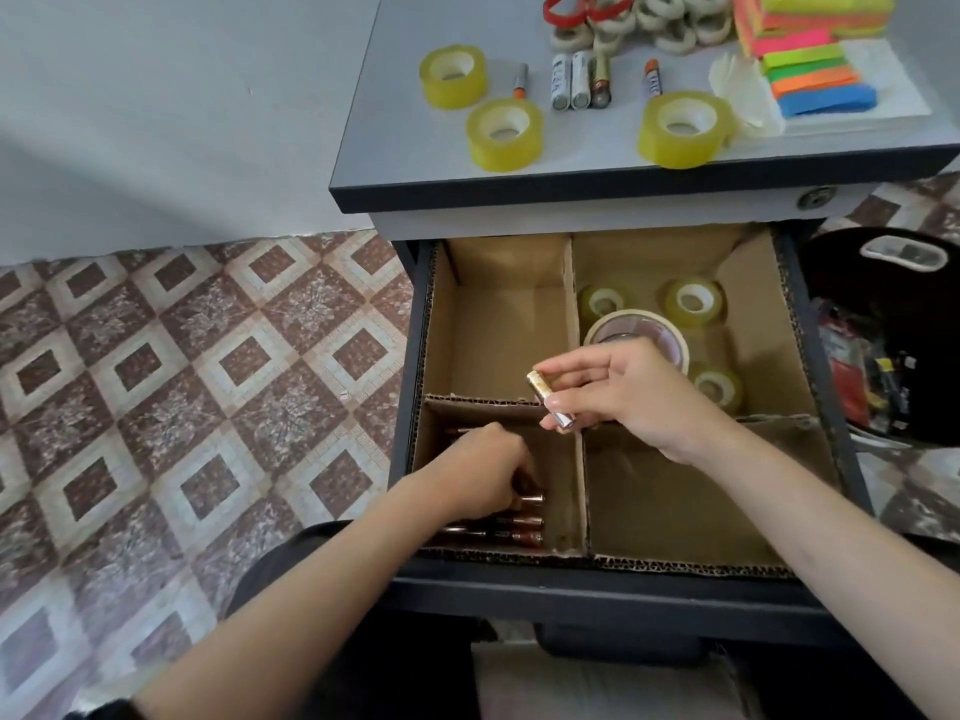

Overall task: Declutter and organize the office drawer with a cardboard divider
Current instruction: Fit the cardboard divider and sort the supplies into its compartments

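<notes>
1. Floor tiles (182, 381) in a brown and cream diamond pattern run up to a plain white wall (156, 122).
2. A grey cabinet top (384, 122) carries three yellow tape rolls (504, 135), loose batteries (579, 80) lying near them, red-handled scissors (587, 5), a heap of pale masking rolls (670, 23) and neon sticky notes (810, 59).
3. Below it the drawer (597, 589) stands pulled out, lined with a cardboard divider (576, 304) that makes four compartments.
4. The far-right compartment holds stored tape rolls (693, 301); the far-left one shows only bare cardboard.
5. The right hand (639, 392) hovers over the divider's crossing, thumb and fingertips pinching a battery (550, 402) by its two ends.
6. The left hand (483, 470) is down in the near-left compartment, fingers curled over the stored batteries (519, 530); whether it grips one I cannot tell.
7. To the right of the drawer stands a black container (841, 257) full of mixed odds and ends.
</notes>
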`<act>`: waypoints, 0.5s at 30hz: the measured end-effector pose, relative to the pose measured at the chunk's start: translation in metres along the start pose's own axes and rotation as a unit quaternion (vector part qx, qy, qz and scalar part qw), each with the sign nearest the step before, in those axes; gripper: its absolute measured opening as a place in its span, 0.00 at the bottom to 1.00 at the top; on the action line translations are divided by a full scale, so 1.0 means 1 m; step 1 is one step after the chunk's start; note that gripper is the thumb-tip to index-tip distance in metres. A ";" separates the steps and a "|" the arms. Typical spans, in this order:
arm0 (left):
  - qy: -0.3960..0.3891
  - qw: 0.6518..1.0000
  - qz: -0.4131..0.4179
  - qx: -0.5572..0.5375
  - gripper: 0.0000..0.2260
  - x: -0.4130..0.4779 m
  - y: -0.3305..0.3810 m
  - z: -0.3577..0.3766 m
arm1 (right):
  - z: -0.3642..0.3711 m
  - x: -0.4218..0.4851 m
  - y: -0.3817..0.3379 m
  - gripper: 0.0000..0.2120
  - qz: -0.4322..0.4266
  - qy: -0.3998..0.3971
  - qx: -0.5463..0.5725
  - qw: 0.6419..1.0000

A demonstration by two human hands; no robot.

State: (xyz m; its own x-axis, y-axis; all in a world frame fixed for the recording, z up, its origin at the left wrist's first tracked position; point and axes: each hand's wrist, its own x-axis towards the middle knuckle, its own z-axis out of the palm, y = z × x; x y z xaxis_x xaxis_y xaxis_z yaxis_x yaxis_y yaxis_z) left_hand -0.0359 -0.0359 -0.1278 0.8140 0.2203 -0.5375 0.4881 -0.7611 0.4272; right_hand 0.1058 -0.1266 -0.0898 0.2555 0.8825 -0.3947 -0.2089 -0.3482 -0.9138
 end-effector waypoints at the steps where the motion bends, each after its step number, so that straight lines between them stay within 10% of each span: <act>1: 0.000 1.000 0.002 0.011 0.14 0.002 -0.001 0.002 | -0.002 0.001 0.001 0.13 0.000 -0.002 0.011 1.000; 15: 0.035 0.997 -0.016 0.069 0.13 -0.004 -0.002 0.010 | -0.002 -0.002 0.005 0.13 -0.014 -0.003 0.018 1.000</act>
State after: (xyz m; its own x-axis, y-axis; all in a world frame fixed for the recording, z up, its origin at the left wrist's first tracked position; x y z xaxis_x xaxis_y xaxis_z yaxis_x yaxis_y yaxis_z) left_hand -0.0432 -0.0417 -0.1334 0.8212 0.2832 -0.4955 0.4695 -0.8288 0.3044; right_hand 0.1062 -0.1302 -0.0935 0.2556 0.8937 -0.3686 -0.2360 -0.3120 -0.9203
